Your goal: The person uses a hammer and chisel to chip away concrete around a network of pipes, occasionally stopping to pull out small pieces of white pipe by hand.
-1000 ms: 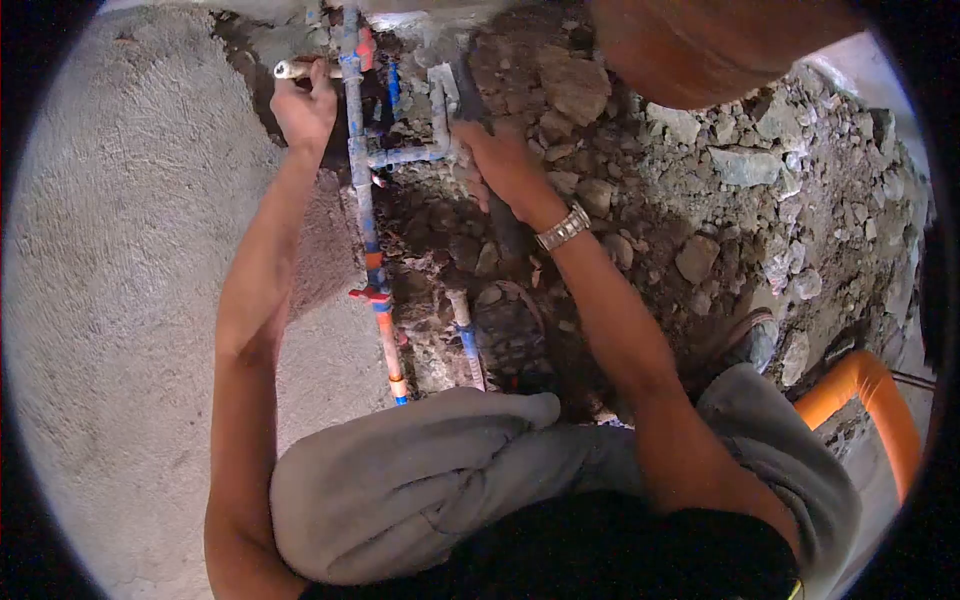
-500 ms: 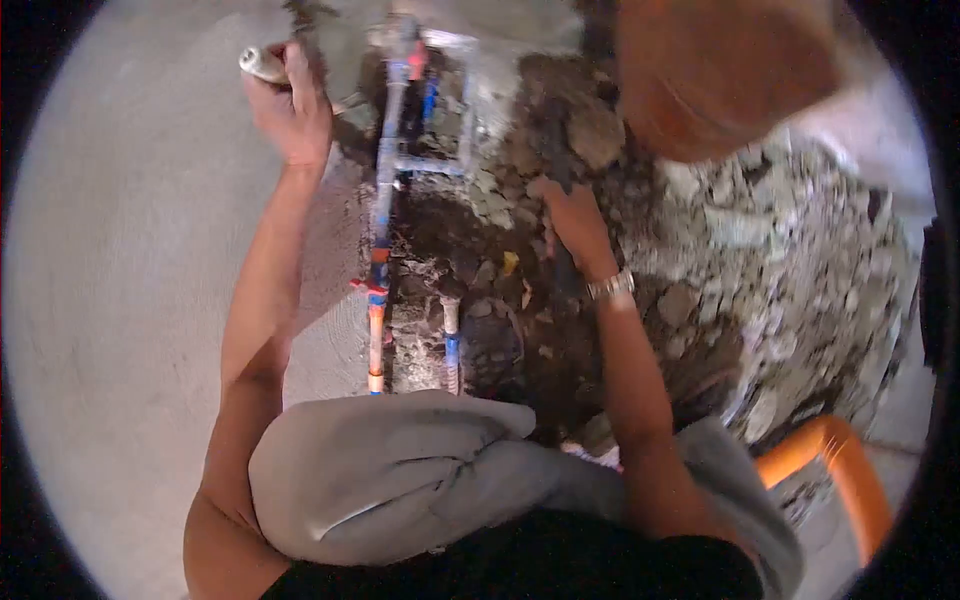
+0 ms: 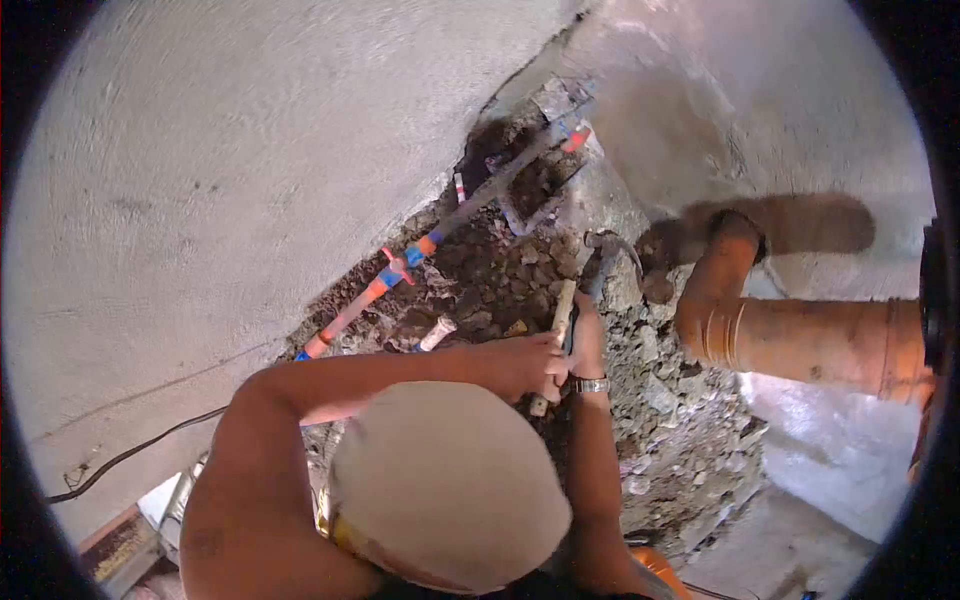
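My left hand (image 3: 528, 368) is closed around a narrow pale rod (image 3: 565, 305), whose ends show above and below the fingers. Right beside it, my right hand (image 3: 587, 340), with a metal watch at the wrist, grips the dark handle of a hammer (image 3: 603, 243). The hammer's head points away from me over the rubble. Both hands are close together above the dug-out trench (image 3: 490, 285). A pipe with a red valve (image 3: 398, 265) runs diagonally to the left of them.
Large orange pipes (image 3: 810, 335) stand at the right. Rough grey plaster (image 3: 250, 170) fills the upper left. A short capped pipe (image 3: 437, 333) sticks up from the soil. Broken rubble (image 3: 660, 430) lies right of my arm, and a black cable (image 3: 140, 452) crosses the lower left.
My left hand has come from the upper left to beside my right hand, with the pale rod in it. The view has turned, and the orange pipes now show fully at the right.
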A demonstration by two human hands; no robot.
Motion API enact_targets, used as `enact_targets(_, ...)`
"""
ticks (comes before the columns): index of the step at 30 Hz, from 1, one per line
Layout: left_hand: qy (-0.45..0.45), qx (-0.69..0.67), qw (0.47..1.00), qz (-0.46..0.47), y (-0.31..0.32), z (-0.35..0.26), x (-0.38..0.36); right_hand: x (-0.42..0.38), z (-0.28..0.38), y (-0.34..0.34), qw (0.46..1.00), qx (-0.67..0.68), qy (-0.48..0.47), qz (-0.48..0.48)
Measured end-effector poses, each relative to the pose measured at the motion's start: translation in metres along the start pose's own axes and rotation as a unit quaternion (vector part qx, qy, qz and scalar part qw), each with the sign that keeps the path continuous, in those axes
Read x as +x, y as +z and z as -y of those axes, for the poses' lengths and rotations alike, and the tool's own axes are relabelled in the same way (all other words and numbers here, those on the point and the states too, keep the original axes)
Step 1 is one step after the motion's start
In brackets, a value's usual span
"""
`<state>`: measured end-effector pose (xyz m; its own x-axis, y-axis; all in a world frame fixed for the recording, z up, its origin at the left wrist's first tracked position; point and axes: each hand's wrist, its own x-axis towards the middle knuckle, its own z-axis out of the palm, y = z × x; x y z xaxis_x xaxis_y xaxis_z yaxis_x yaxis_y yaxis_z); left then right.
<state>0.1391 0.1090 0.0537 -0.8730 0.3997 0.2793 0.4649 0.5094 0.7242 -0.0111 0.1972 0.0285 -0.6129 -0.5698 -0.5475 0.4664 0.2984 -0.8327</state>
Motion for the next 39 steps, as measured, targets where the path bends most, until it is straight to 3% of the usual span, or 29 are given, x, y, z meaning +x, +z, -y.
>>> enact_targets(1, -0.014, 0.03, 0.999, 0.006, 0.01, 0.005, -0.005, 0.001, 0.001, -0.001, 1.0, -0.013, -0.003, 0.002)
enact_targets(3, -0.007, -0.013, 0.997, -0.071, 0.03, 0.012, -0.017, 0.009, -0.007, -0.011, 0.983, 0.099, 0.152, 0.025)
enact_targets(4, -0.066, -0.096, 0.988, -0.099, 0.04, 0.016, -0.022, 0.011, -0.008, -0.009, 0.984, 0.102, 0.142, 0.048)
enact_targets(8, -0.251, -0.154, 0.941, -0.166, 0.065, 0.014, -0.047, 0.015, -0.015, -0.009, 0.986, 0.088, 0.141, 0.032)
enact_targets(10, -0.316, -0.158, 0.916, -0.192, 0.036, -0.012, -0.07, 0.013, -0.016, -0.005, 0.988, 0.071, 0.13, 0.037)
enact_targets(12, -0.443, 0.023, 0.841, -0.309, 0.012, -0.036, -0.094, 0.013, -0.016, -0.006, 0.991, 0.059, 0.117, 0.041)
enact_targets(13, -0.445, 0.02, 0.841, -0.309, 0.01, -0.044, -0.105, 0.015, -0.017, -0.008, 0.989, 0.073, 0.126, 0.038)
enact_targets(15, -0.527, 0.047, 0.787, -0.317, 0.017, -0.061, -0.122, 0.014, -0.018, -0.008, 0.985, 0.087, 0.144, 0.034)
enact_targets(17, -0.54, 0.028, 0.771, -0.335, 0.029, -0.059, -0.133, 0.007, -0.004, -0.001, 0.996, -0.026, 0.071, -0.049)
enact_targets(19, -0.551, 0.007, 0.756, -0.353, 0.038, -0.053, -0.138, 0.013, 0.005, -0.023, 0.984, -0.104, 0.115, -0.083)
enact_targets(20, -0.535, 0.045, 0.775, -0.332, 0.039, -0.048, -0.14, 0.022, 0.001, -0.045, 0.935, -0.343, -0.055, -0.072)
enact_targets(21, -0.519, 0.08, 0.793, -0.309, 0.041, -0.044, -0.142, 0.024, -0.005, -0.057, 0.803, -0.552, -0.218, -0.049)
enact_targets(22, -0.53, 0.076, 0.787, -0.307, 0.034, -0.046, -0.139, 0.014, 0.0, -0.05, 0.804, -0.555, -0.21, -0.046)
enact_targets(23, -0.533, 0.072, 0.786, -0.306, 0.023, -0.05, -0.137, 0.006, 0.009, -0.043, 0.845, -0.512, -0.153, -0.016)
enact_targets(25, -0.444, 0.004, 0.82, -0.36, 0.003, -0.055, -0.133, -0.02, 0.046, -0.009, 0.909, -0.414, -0.038, 0.038)
enact_targets(27, -0.375, 0.004, 0.855, -0.357, -0.005, -0.05, -0.124, -0.033, 0.071, 0.012, 0.947, -0.301, 0.072, 0.087)
enact_targets(29, -0.287, -0.105, 0.852, -0.425, -0.058, -0.064, -0.079, -0.033, 0.073, 0.011, 0.913, -0.289, 0.182, 0.223)
enact_targets(31, -0.165, -0.072, 0.888, -0.424, -0.082, -0.051, -0.047, -0.035, 0.051, -0.008, 0.879, -0.36, -0.02, 0.313)
enact_targets(33, -0.026, -0.059, 0.919, -0.39, -0.093, -0.036, -0.017, -0.022, 0.022, -0.048, 0.769, -0.483, -0.274, 0.316)
enact_targets(35, 0.02, -0.025, 0.929, -0.368, -0.093, -0.029, 0.014, -0.035, 0.047, -0.035, 0.904, -0.307, -0.208, 0.213)
enact_targets(37, 0.065, 0.006, 0.938, -0.339, -0.083, -0.023, 0.023, -0.042, 0.076, -0.024, 0.951, -0.212, -0.168, 0.151)
enact_targets(39, 0.04, -0.001, 0.924, -0.381, -0.065, -0.016, 0.023, -0.026, 0.107, -0.003, 0.894, -0.377, -0.187, 0.157)
